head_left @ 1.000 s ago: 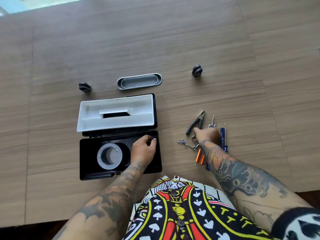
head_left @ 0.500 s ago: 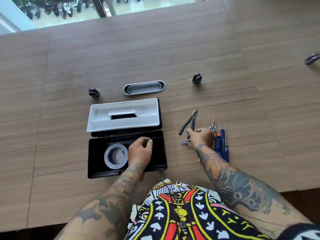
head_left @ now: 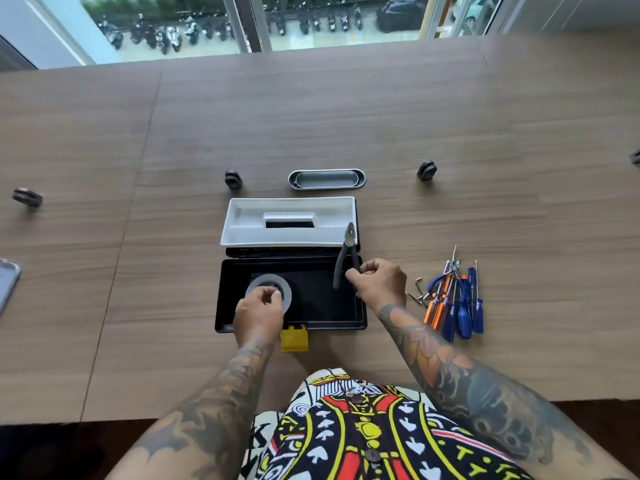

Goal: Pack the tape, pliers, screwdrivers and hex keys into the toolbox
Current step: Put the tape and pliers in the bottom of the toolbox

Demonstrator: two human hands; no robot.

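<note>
The black toolbox (head_left: 346, 323) lies open on the wooden table, and a white tray (head_left: 242, 223) rests on its lid behind it. A grey roll of tape (head_left: 286, 289) lies inside at the left; my left hand (head_left: 259, 312) grips its near edge. My right hand (head_left: 380, 283) pinches the handles of black pliers (head_left: 342, 260), held over the box's right end with the jaws pointing away. Blue and orange screwdrivers (head_left: 460, 306) lie in a bunch to the right of the box. Metal hex keys (head_left: 418, 292) lie beside them.
A yellow latch (head_left: 294, 338) sticks out of the box's near edge. A grey oval tray (head_left: 327, 179) and two small black parts (head_left: 233, 179) (head_left: 426, 171) sit behind the box. Another black part (head_left: 27, 197) and a grey edge (head_left: 7, 285) lie far left.
My right hand lifted the pliers off the table and carried them left over the toolbox. My left hand moved from the box's back edge onto the tape roll.
</note>
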